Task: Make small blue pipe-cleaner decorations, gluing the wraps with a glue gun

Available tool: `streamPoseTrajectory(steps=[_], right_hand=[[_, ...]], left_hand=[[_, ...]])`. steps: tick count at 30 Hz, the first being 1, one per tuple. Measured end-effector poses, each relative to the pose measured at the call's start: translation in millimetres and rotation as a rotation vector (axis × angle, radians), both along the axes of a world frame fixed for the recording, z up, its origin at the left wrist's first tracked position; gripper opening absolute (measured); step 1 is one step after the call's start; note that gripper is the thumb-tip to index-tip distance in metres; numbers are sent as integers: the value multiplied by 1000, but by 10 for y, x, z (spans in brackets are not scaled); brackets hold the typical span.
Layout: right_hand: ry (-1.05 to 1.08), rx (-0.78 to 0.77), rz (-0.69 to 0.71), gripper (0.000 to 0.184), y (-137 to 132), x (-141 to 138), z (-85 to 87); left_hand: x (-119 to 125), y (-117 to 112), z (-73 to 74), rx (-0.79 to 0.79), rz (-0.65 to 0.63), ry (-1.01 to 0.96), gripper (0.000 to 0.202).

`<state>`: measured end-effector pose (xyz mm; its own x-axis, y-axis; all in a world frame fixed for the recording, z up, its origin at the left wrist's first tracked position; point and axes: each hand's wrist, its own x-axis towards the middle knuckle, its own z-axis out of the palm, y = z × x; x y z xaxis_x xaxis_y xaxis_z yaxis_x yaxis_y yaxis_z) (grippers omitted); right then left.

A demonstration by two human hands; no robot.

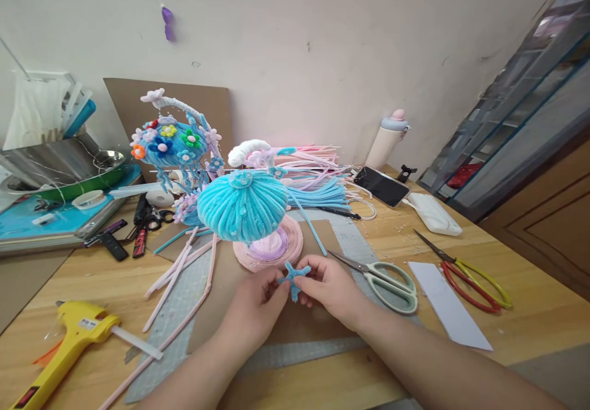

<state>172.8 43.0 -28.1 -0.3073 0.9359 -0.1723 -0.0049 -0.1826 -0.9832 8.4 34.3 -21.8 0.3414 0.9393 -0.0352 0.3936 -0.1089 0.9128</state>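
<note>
The left hand (258,302) pinches one side of a blue star (295,281) and the right hand (329,287) pinches the other, thumbs and fingers closed on its fuzzy arms, so that the star sits between the two hands with some arms poking free. Beneath the hands lies cardboard (318,330), on a mat (276,356) that rests on the table (276,388). Well to the left of the left hand is a yellow glue gun (83,327), a glue stick (138,342) jutting from it toward that hand; nearer, a long pink stem (187,308) runs past the left forearm. Just right of the right hand lie green scissors (367,268), tips toward it, then white paper (449,305) and red-and-yellow shears (448,259). Just beyond the hands is a pink coil (240,254), and over its far side a blue canopy (242,207). Farther off, ahead and left, stands a flowered canopy (173,145); ahead and right are blue stems (322,193), a phone (382,187) and a white case (433,213). Farther still are a bottle (387,142) on the right, a steel bowl (55,158) on the far left, and the wall (295,47).
</note>
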Motion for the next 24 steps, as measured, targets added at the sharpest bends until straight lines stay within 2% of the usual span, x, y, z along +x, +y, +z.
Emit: streamPoseTrajectory(steps=[3,6,9,13,18,21,24], right_hand=[[-22,2,25,16,0,7,8],[-107,29,55,15,-19,16,-10],[-235,181,57,13,-61,22,-22],[-418,419,36,17,-130,14,-13],[-533,547,-1,19,-173,-6,-14],[-473,471,-19,19,-154,-16,-18],[-247,237,38,14,-119,-26,-5]], left_hand=[[-3,-6,36,37,-87,11,27],[-7,7,48,65,-61,62,28],[-10,18,8,13,-20,114,26],[-7,8,-79,-129,-7,71,26],[37,-9,-104,-187,11,25,27],[63,-1,-76,-231,32,-12,25],[51,19,-51,-278,58,-72,32]])
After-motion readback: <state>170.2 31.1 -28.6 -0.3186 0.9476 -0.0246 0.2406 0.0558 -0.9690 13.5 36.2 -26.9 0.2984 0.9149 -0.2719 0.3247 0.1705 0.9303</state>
